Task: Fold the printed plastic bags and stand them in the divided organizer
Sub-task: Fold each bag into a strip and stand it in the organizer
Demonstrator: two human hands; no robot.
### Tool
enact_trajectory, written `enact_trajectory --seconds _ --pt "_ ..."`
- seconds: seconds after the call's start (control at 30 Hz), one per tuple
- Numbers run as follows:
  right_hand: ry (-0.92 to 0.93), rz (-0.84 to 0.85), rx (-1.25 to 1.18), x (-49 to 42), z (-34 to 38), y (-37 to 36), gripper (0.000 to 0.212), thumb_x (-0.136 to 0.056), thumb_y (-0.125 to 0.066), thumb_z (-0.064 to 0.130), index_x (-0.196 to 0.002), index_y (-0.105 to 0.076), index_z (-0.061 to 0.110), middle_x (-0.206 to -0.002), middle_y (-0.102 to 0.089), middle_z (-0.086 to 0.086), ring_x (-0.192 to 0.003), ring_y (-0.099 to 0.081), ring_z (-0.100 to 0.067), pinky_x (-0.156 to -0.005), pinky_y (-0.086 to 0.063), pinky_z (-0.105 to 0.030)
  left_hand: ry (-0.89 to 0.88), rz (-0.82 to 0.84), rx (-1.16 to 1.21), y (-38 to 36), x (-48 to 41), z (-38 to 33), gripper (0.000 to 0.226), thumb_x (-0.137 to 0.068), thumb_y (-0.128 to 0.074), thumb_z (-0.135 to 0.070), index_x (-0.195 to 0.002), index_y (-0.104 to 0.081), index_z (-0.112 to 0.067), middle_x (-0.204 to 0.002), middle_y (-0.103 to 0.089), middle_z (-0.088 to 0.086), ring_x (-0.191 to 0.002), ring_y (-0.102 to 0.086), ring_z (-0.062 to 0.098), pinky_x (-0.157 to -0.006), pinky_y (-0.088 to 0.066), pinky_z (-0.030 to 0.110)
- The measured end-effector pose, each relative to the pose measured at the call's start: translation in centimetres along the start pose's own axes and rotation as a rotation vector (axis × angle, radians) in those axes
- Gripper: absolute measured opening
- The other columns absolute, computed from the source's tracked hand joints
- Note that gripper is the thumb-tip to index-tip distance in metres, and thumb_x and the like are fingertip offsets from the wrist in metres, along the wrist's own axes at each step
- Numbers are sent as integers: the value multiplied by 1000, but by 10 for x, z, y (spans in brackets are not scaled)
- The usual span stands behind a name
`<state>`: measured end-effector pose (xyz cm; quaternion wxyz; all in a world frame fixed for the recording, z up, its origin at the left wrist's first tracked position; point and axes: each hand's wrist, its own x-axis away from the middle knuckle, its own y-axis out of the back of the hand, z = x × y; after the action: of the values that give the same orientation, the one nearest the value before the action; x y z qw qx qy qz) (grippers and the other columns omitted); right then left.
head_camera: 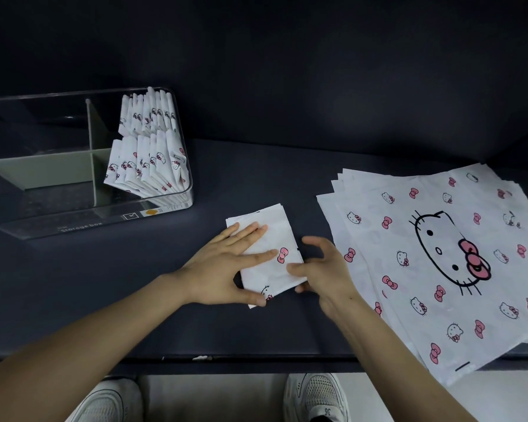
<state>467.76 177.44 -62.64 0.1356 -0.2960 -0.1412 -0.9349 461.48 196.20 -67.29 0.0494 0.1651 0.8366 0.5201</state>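
The folded bag (272, 226) lay flat on the dark table (134, 300), straight in front of the person. The left hand (226, 263) rested on it with fingers straight and spread, pressing it down, the thumb at its near edge. The right hand (326, 269) sat at the bag's right edge, thumb on top and fingers curled. It was blurred, so I could not tell whether it pinched the edge.

To the right, near that hand, a stack of flat printed bags (439, 254) fanned out and overhung the table's front edge. Back left, apart from the hands, stood the clear divided organizer (73, 220), with folded bags (153, 159) upright and leaning in its two right compartments. Nothing lay between it and the hands.
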Motion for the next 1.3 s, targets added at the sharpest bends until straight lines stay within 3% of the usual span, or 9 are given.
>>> enact_trajectory --seconds 0.1,0.17,0.5,0.6,0.67,0.77,0.93,1.03,1.3 --pt "-52 -4 -82 2 -4 0 56 -74 -66 -15 -117 -52 19 -85 -60 -15 -59 -56 -20 -43 -47 -24 -81 -224 202 -9 17 -3 67 -83 -49 -70 -132 -58 -25 -151 -38 -4 -144 -23 8 -119 -14 28" --pt "-63 -3 -104 2 -4 1 57 -73 -66 -16 -117 -54 19 -97 -63 -14 -65 -59 -21 -43 -47 -23 -129 -236 187 -15 31 -5 65 -85 -52 -66 -129 -61 -19 -144 -48 -4 -140 -34 9 -118 -19 27" --pt "-177 71 -263 7 10 3 37 -85 -61 -9 -114 -59 14 -85 -68 -12 -59 -65 -20 -45 -50 -18 74 -474 259 -29 26 -21 61 -93 -34 -63 -121 -67 -19 -124 -55 -20 -126 -42 -3 -110 -20 8" --pt "72 31 89 11 5 12 22 -94 -58 29 -113 -63 18 -89 -68 3 -65 -65 -10 -59 -51 -20 285 -478 431 -24 23 -29 69 -87 -31 -71 -90 -76 -18 -111 -58 -33 -119 -41 -11 -94 -27 -3" --pt "380 -32 374 11 3 21 33 -87 -55 54 -112 -63 32 -102 -61 18 -90 -59 2 -76 -43 -10 443 -439 506 -21 21 -31 59 -80 -28 -71 -55 -56 -25 -82 -68 -24 -100 -53 -10 -75 -37 6" --pt "591 142 514 9 3 24 36 -77 -67 50 -111 -56 49 -113 -53 36 -111 -43 12 -87 -33 -3 492 -428 603 -19 19 -31 66 -78 -25 -72 -67 -62 -19 -61 -52 -3 -63 -45 5 -63 -38 28" --pt "544 43 643 -20 -10 14 13 -83 -67 41 -73 -61 37 -75 -53 9 -80 -47 -3 -65 -33 -15 537 -416 649 -12 16 -32 76 -87 -32 -69 -76 -56 2 -63 -47 8 -61 -41 8 -63 -36 28" --pt "526 1 626 -32 -8 10 35 -86 -62 46 -69 -59 16 -56 -44 10 -61 -40 -9 -55 -26 -21 583 -432 640 -8 12 -35 56 -98 -37 -48 -77 -60 -1 -66 -59 -6 -64 -54 -6 -67 -39 17" --pt "424 -129 759 -45 5 -6 48 -91 -52 53 -61 -43 16 -53 -38 3 -55 -36 -15 -52 -27 -29 765 -559 433 4 -17 -28 33 -101 -39 -35 -75 -44 -15 -70 -54 -13 -75 -56 17 -62 -32 30"
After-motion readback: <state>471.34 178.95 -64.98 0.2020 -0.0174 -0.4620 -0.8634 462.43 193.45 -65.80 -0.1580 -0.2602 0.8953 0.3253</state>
